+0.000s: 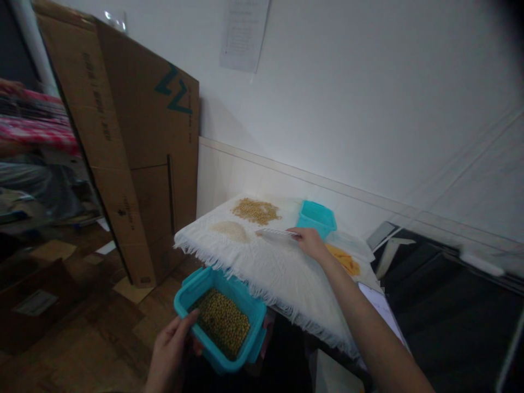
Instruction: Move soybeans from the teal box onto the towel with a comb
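My left hand [174, 341] grips the near left rim of a teal plastic container [257, 327], thumb over the edge. Yellowish beans [229, 322] lie inside it, with smaller dark green grains around them. The container is held just off the table's fringed front edge. Over the white cloth [282, 278], my right hand [309, 241] pinches a thin, flat white piece [275, 232] with a ridged edge; its exact kind is unclear. Beyond its tip is a spread of pale yellow beans [256, 211]. A low heap of whitish grains [231, 231] lies to its left.
Behind my right hand stands another teal container [316, 217]. An orange cloth-like item [346, 261] and a phone or tablet [380, 305] lie along the right side. A tall cardboard box [135, 142] stands left of the table, and a white wall [347, 98] runs behind.
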`<action>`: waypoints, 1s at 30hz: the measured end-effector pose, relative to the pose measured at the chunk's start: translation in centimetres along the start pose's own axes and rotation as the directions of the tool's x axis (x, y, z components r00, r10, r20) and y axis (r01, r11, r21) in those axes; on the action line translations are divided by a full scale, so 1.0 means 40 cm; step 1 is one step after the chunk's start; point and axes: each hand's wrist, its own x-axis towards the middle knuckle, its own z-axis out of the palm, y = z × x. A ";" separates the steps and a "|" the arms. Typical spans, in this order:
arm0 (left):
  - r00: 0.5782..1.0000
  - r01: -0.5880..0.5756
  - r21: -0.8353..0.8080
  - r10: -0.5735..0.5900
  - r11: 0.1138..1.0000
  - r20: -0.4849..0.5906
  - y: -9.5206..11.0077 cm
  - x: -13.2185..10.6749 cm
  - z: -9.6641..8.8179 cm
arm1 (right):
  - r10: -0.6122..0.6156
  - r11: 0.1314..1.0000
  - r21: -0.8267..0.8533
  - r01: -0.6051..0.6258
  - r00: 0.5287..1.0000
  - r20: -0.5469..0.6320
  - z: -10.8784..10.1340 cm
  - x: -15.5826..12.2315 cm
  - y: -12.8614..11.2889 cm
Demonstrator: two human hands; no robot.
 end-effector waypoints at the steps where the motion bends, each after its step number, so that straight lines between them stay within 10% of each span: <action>1: 1.000 0.000 0.001 0.000 1.000 0.006 0.002 -0.001 0.001 | -0.004 1.000 -0.008 0.004 1.000 0.022 -0.001 0.002 -0.004; 15: 1.000 -0.002 -0.087 0.002 0.996 0.007 -0.007 -0.009 0.004 | -0.006 1.000 0.019 0.004 0.998 0.063 -0.011 -0.085 0.002; 30: 0.999 -0.006 -0.049 0.008 0.999 0.034 -0.023 -0.033 0.036 | -0.070 0.997 -0.039 0.073 0.994 0.085 -0.048 -0.249 -0.126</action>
